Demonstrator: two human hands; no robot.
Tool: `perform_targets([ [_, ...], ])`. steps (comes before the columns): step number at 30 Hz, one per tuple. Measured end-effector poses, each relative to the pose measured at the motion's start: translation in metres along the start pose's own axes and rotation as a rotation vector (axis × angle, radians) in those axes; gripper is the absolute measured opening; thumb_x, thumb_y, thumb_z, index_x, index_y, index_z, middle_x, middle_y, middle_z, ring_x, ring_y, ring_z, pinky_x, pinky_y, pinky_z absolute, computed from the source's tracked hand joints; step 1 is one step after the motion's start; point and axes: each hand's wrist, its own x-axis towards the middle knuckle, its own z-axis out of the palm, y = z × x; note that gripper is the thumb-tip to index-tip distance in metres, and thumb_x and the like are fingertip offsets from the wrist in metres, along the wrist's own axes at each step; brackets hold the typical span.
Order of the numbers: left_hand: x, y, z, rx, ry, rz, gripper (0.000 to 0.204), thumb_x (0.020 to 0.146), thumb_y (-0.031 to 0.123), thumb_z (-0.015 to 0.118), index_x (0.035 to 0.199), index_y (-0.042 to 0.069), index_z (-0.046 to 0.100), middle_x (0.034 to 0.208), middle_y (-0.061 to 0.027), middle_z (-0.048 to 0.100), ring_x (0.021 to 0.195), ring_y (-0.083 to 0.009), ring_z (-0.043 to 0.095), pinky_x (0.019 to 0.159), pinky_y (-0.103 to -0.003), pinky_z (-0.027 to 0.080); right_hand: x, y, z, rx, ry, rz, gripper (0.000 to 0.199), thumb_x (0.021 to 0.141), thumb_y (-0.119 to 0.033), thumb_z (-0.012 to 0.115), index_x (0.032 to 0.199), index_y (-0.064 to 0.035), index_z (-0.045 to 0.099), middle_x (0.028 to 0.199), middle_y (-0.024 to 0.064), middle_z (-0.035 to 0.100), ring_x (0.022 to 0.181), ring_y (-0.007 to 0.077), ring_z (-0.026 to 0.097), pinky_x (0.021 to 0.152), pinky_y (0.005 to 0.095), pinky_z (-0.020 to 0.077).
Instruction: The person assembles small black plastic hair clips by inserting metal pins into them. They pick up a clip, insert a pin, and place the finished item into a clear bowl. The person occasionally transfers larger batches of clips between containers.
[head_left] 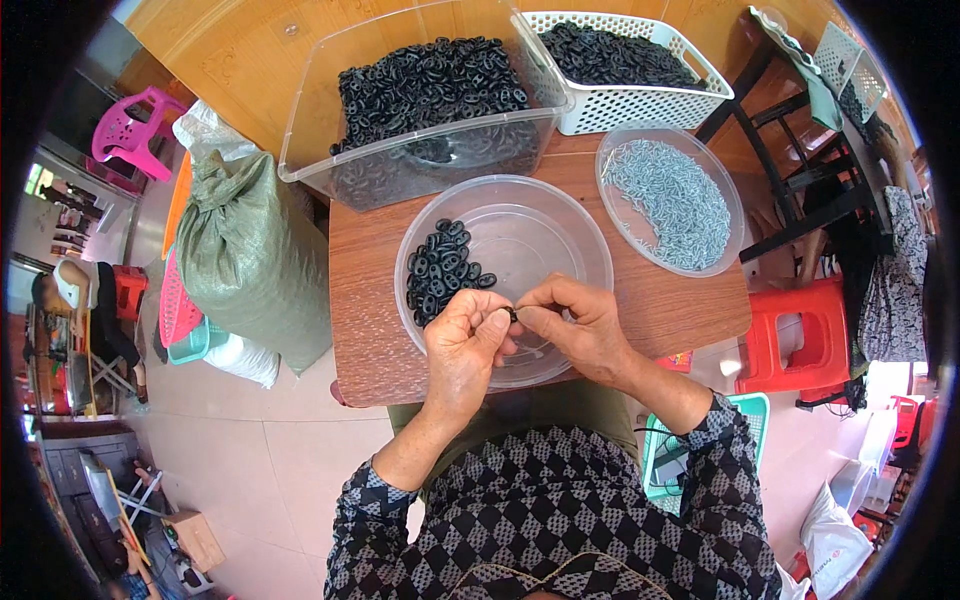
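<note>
Over the front of a round transparent tub (590, 225), both hands meet at the fingertips. My left hand (468, 335) is closed in a pinch on a small black piece (513, 314), mostly covered by fingers. Thumb and forefinger of my right hand (572, 325) press together at the same piece; what they grip, if anything, is too small to make out. Inside the tub, on its left, lies a pile of black oval pieces with two holes (440, 268). To the right a round transparent lid (735, 235) carries many small silvery screws (672, 200).
Behind the tub stand a big transparent bin (300, 150) and a white perforated basket (640, 118), both filled with black pieces. The wooden table (365, 340) holds everything. A tied green sack (250, 260) is at left, a red stool (795, 335) at right, a green basket (755, 425) below.
</note>
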Motion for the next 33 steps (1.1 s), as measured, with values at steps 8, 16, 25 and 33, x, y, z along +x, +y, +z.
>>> perform_targets([
  [8,0.0010,-0.0017,-0.0005,-0.058,0.004,-0.029,0.008,0.091,0.006,0.053,0.094,0.000,0.056,0.076,-0.0036,0.062,0.058,-0.0047,0.053,0.048,-0.017,0.042,-0.0006,-0.0001,0.0016,0.055,0.031,0.009,0.006,0.080,-0.004,0.063,0.085,-0.0014,0.066,0.076,0.0001,0.058,0.067,0.0057,0.047,0.059,0.0221,0.0368],
  [16,0.0011,-0.0026,-0.0018,-0.061,0.011,-0.023,0.008,0.091,0.006,0.052,0.093,0.000,0.056,0.076,-0.0046,0.062,0.058,-0.0050,0.053,0.048,-0.016,0.042,-0.0004,-0.0028,-0.0004,0.002,-0.001,0.003,0.005,0.082,-0.005,0.062,0.084,-0.0004,0.064,0.077,0.0043,0.057,0.069,0.0093,0.053,0.061,0.0246,0.0421],
  [25,0.0010,-0.0024,-0.0006,-0.054,0.007,-0.030,0.006,0.090,0.004,0.052,0.092,0.000,0.056,0.075,-0.0040,0.062,0.058,-0.0045,0.053,0.048,-0.016,0.042,-0.0003,-0.0001,0.0003,0.003,0.001,-0.022,0.005,0.082,-0.005,0.062,0.083,-0.0006,0.064,0.075,0.0040,0.056,0.067,0.0097,0.051,0.059,0.0248,0.0410],
  [33,-0.0002,-0.0039,0.0015,-0.010,0.023,0.000,0.005,0.090,0.004,0.053,0.091,0.000,0.056,0.074,-0.0034,0.061,0.058,-0.0047,0.052,0.049,-0.017,0.042,0.0006,0.0027,0.0026,-0.106,0.022,-0.108,0.002,0.079,-0.002,0.062,0.080,-0.0004,0.062,0.070,0.0049,0.055,0.063,0.0125,0.050,0.055,0.0270,0.0396],
])
